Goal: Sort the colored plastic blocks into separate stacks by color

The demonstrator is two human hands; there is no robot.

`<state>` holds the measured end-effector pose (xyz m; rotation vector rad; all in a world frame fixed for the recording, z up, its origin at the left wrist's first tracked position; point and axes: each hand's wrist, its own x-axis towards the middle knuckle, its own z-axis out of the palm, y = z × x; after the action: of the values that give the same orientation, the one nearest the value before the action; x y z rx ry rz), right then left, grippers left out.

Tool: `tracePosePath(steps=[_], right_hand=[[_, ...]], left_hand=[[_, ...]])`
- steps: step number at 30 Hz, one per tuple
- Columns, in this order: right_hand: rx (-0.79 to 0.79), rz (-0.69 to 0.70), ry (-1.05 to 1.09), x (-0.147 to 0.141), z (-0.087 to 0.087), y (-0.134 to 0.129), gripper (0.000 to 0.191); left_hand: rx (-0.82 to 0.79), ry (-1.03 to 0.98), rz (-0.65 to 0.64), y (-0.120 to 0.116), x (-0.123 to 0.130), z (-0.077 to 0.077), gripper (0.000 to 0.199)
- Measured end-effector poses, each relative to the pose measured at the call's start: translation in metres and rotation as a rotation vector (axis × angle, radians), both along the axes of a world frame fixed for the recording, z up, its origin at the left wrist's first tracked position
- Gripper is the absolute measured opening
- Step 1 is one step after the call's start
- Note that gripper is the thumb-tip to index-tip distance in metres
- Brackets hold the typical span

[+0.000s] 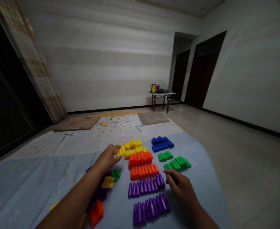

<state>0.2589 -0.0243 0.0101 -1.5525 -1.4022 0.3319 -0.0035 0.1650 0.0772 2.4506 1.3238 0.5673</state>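
My left hand (108, 158) pinches a small yellow plastic piece (120, 151) between thumb and fingers, at the left end of the rows of yellow pieces (134, 149). My right hand (181, 185) is closed with curled fingers and shows nothing in them. It hovers between the green pieces (178, 163) and the nearer purple rows. Two orange rows (144, 171) lie in the middle, with two purple rows (151, 208) closest to me. The pieces are finger-shaped with rounded ends, set side by side. Under my left forearm lies a mixed pile with orange pieces (97, 212), partly hidden.
Two rows of blue pieces (163, 144) lie at the back right. A light blue and floral cloth (190, 194) covers the table. Two flat boards, one brown (79, 123) and one grey (153, 118), rest at its far edge. A small table (162, 93) with bags stands behind.
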Motion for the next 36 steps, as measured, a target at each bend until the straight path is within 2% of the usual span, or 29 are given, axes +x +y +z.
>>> tracePosePath(steps=[8, 13, 19, 25, 36], right_hand=[[0.007, -0.007, 0.006, 0.0, -0.001, 0.0, 0.032], [0.0, -0.017, 0.005, 0.002, -0.003, 0.001, 0.029], [-0.002, -0.022, 0.004, 0.002, -0.004, 0.001, 0.029], [-0.004, -0.018, 0.003, 0.002, -0.003, 0.001, 0.029], [-0.03, 0.004, 0.015, 0.001, 0.0, 0.001, 0.033]], left_hand=[[-0.085, 0.061, -0.015, 0.031, 0.032, -0.012, 0.046], [-0.158, 0.073, -0.037, 0.046, 0.042, -0.017, 0.047], [-0.264, 0.036, -0.05, 0.051, 0.043, -0.022, 0.054], [-0.357, -0.021, -0.084, 0.05, 0.036, -0.023, 0.046], [-0.339, -0.13, -0.035, 0.057, 0.041, -0.034, 0.038]])
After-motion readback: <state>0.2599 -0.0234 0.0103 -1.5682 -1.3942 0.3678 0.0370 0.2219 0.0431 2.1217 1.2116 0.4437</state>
